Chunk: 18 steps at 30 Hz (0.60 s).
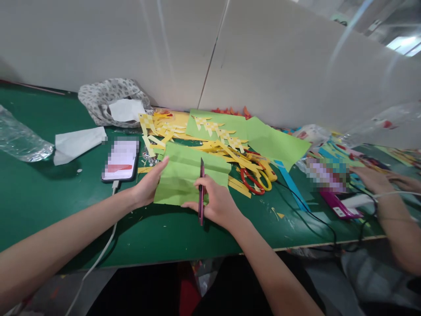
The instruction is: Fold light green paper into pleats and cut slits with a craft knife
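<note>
My left grip (149, 186) is pinched on the left edge of the folded green sheet (184, 173), thumb on top and fingers tucked beneath, so that side lifts a little off the green tabletop (49, 197). The sheet lies right in front of me, near the front edge, and its far end touches the heap of yellow strips (164, 129). My right grip (219, 206) is clenched around a slim magenta tool (201, 193), a pen or a craft knife, I cannot tell which. The tool stands nearly straight away from me with its tip on the paper near the middle. I judge the sheet to be very light, thin and limp. It already has pleat lines, so it should crease or tear easily and may slide on the smooth tabletop unless it is pinned. It seems best held flat at an edge, close to where the tool presses, rather than by a loose corner. The tool looks stiff and light, and I hold it low on the barrel. A phone (121, 160) on a white cable lies just left of the sheet, and scissors (255, 180) lie just to its right. Larger green sheets (269, 140) are spread behind. A co-worker's hand (373, 177) rests well off to the right among coloured scraps.
</note>
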Each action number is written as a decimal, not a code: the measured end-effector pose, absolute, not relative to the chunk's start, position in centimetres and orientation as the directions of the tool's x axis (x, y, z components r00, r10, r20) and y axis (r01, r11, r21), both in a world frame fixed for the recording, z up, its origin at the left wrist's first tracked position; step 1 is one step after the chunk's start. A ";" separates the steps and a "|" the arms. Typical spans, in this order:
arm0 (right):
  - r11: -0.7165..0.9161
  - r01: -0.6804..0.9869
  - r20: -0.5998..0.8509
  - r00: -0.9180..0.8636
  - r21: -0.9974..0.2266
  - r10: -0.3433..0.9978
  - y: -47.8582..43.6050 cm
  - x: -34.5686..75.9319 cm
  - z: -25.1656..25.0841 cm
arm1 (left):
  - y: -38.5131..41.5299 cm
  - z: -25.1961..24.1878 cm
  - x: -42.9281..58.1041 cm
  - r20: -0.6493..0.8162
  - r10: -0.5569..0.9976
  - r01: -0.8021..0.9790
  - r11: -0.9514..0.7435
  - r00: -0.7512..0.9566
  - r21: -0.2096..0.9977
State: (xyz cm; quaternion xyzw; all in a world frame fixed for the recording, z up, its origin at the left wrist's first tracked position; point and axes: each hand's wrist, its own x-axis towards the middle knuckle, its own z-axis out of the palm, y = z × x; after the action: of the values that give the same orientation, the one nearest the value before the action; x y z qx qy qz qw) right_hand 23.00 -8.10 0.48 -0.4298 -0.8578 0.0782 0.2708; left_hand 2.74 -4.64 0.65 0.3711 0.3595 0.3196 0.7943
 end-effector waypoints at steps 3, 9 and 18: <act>0.554 0.699 0.375 -0.415 -0.452 0.829 -8.0 23.1 0.7 | -4.6 0.4 2.4 -0.267 0.753 -0.117 0.413 0.601 0.903; 0.554 0.659 0.388 -0.399 -0.508 0.831 -7.6 23.7 1.5 | -4.0 0.5 2.5 -0.465 0.776 -0.075 0.543 0.427 0.836; 0.421 0.639 0.527 -0.029 -0.643 0.849 -6.0 26.3 1.9 | -3.0 0.5 1.4 -0.476 0.789 -0.217 0.581 0.389 0.785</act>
State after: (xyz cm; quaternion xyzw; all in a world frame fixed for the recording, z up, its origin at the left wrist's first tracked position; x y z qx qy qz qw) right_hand 26.31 -6.00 1.95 -0.5255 -0.7082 0.1148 0.4573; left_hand 1.43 -3.02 0.53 0.3206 0.4456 0.3270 0.7693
